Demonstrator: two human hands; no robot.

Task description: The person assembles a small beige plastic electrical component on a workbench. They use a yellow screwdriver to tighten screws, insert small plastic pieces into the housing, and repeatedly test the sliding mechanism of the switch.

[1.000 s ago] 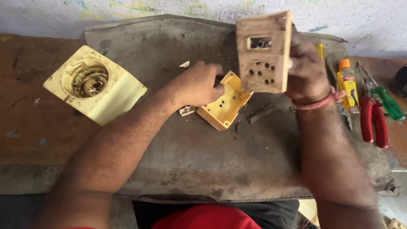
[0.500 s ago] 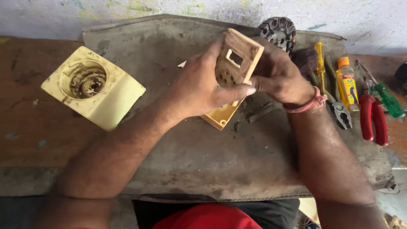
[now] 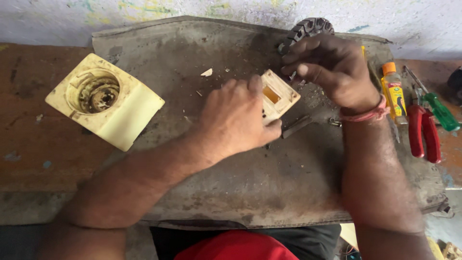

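Working over a grey worn mat [image 3: 250, 192] laid on a brown bench [image 3: 29, 144], against a pale painted wall [image 3: 192, 9]. Off to the left, well apart from the hands, a cream square housing [image 3: 127, 115] with a round well and a rusty metal core showing inside. At the middle of the mat, a small cream socket box [image 3: 281, 98], tilted, open yellow cavity facing up, pinned flat by the left hand [image 3: 238, 120], thumb along its near edge and fingers over its left side. Just above it, the right hand [image 3: 332, 67] hovering with fingers curled and pinched together near the box's far corner; whether anything small sits between the fingertips, cannot tell. Behind that hand, a dark toothed wheel [image 3: 310, 26], partly hidden. To the right, red-handled pliers [image 3: 423, 132], a green-handled screwdriver [image 3: 440, 113] and a small yellow bottle with an orange cap [image 3: 394, 89]. Probably mid-way through seating or freeing a part in the steadied box; next move likely calling for a firm hold from the left and a fine, well-aimed touch from the right at the cavity edge. Loose chips [image 3: 207, 72] scattered nearby.
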